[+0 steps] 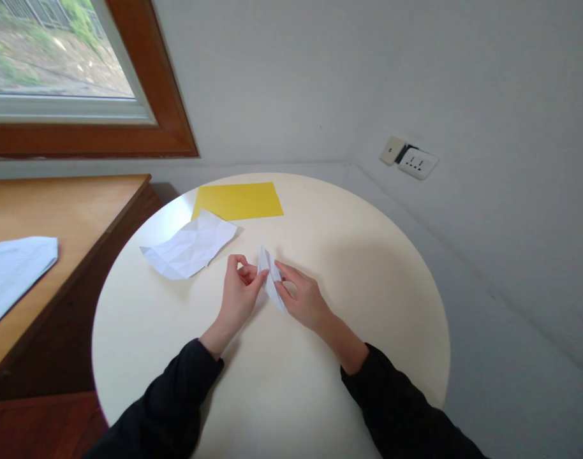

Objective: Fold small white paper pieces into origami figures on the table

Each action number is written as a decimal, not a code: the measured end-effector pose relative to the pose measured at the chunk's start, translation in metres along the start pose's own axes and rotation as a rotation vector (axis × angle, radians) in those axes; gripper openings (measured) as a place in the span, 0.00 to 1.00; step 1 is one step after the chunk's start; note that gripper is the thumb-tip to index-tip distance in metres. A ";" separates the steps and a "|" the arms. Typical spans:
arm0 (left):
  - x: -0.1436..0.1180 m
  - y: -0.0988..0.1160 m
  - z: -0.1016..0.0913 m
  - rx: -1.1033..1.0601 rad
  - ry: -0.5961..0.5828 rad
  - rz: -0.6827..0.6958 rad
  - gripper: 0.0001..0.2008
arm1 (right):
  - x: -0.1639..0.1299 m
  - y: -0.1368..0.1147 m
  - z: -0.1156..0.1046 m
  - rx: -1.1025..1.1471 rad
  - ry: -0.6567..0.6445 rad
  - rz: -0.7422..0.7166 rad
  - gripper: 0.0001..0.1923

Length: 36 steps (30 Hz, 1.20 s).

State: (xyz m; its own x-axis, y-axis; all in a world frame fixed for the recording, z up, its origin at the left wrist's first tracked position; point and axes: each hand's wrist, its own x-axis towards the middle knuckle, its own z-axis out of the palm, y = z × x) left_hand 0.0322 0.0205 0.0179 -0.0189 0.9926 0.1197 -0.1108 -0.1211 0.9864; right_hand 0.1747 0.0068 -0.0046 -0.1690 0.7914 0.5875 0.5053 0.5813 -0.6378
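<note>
A small folded white paper piece (268,275) stands narrow and pointed just above the round cream table (358,268). My left hand (238,294) pinches its left edge with thumb and fingers. My right hand (303,297) grips its right side from the other direction. Both hands meet at the middle of the table. Both arms wear black sleeves.
A creased, unfolded white sheet (191,247) lies to the left of my hands. A yellow sheet (238,200) lies flat at the table's far edge. A wooden desk (71,210) with white papers (11,271) stands at left. Wall sockets (411,158) sit at the right.
</note>
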 end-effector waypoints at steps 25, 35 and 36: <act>-0.003 -0.004 0.001 -0.204 -0.136 -0.323 0.13 | -0.002 0.002 0.004 -0.036 0.019 -0.015 0.15; 0.000 -0.007 -0.001 -0.185 -0.091 -0.311 0.16 | 0.003 0.010 0.008 0.527 0.096 0.459 0.11; 0.000 -0.007 -0.001 -0.185 -0.087 -0.313 0.16 | 0.003 0.011 0.008 0.601 0.111 0.506 0.12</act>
State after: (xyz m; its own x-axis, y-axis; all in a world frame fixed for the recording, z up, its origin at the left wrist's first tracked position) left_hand 0.0324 0.0217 0.0109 0.1282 0.9776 -0.1672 -0.2757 0.1971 0.9408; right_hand 0.1731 0.0175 -0.0137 0.0604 0.9817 0.1806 -0.0509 0.1837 -0.9817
